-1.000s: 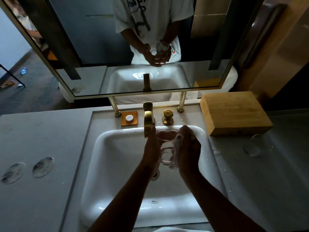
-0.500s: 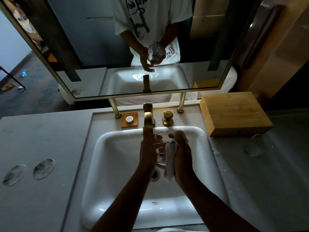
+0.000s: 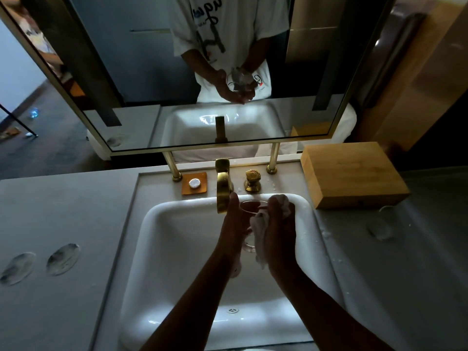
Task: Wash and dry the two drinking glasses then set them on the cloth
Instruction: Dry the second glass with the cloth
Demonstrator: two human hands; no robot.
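Hands (image 3: 236, 224) grip glass (image 3: 249, 219), mid-sink (image 3: 162, 249)

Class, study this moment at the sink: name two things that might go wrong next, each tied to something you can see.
1. The glass is held above the hard white sink, left hand gripping it while the right hand rubs it with a white cloth; wet glass may slip and crack.
2. The second glass is hard to see on the dim, droplet-spotted counter near the wooden box; an elbow might knock it.
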